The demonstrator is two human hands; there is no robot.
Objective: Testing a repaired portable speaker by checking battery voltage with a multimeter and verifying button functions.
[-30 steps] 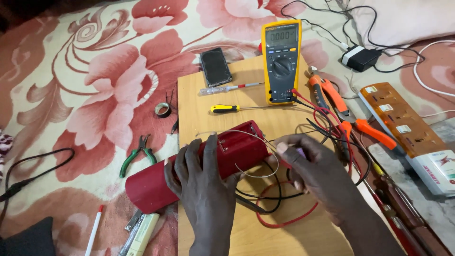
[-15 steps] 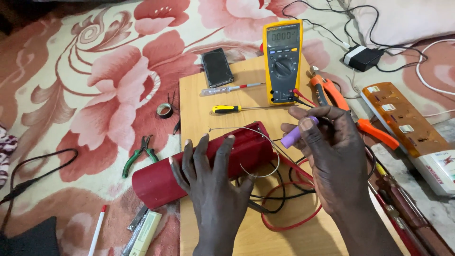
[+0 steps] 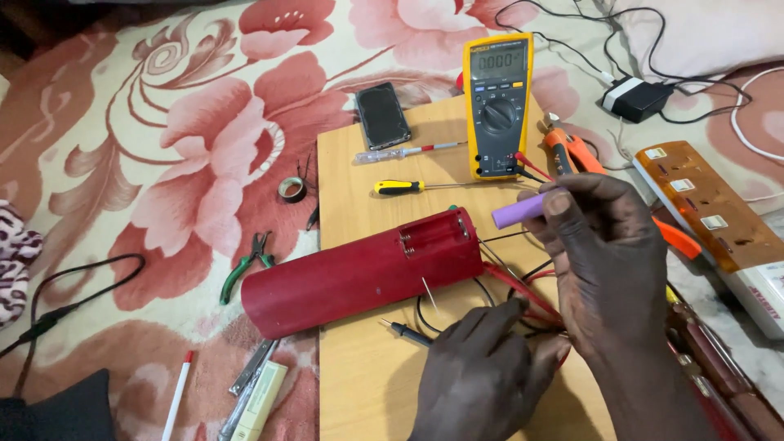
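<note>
A red cylindrical casing [image 3: 359, 273] with an open battery slot lies across the left edge of a wooden board [image 3: 359, 376]. My right hand [image 3: 608, 261] holds a purple cylindrical battery cell [image 3: 518, 213] above the board, just right of the casing's end. My left hand [image 3: 482, 367] rests low on the board among the red and black test leads [image 3: 531, 298]; a black probe tip [image 3: 404, 331] lies just left of its fingers. A yellow multimeter [image 3: 498, 106] stands at the board's far end.
A yellow-handled screwdriver [image 3: 400, 186], a tester screwdriver [image 3: 400, 152] and a dark phone [image 3: 382, 115] lie near the multimeter. Orange cutters [image 3: 576, 151] and a power strip [image 3: 706, 216] sit right. Green pliers [image 3: 243, 265], a tape roll [image 3: 291, 189] and a black adapter [image 3: 635, 98] rest on the floral cloth.
My left hand came off the red casing and moved right and down to the leads. My right hand lifted the purple cell higher. The casing's battery slot is now exposed.
</note>
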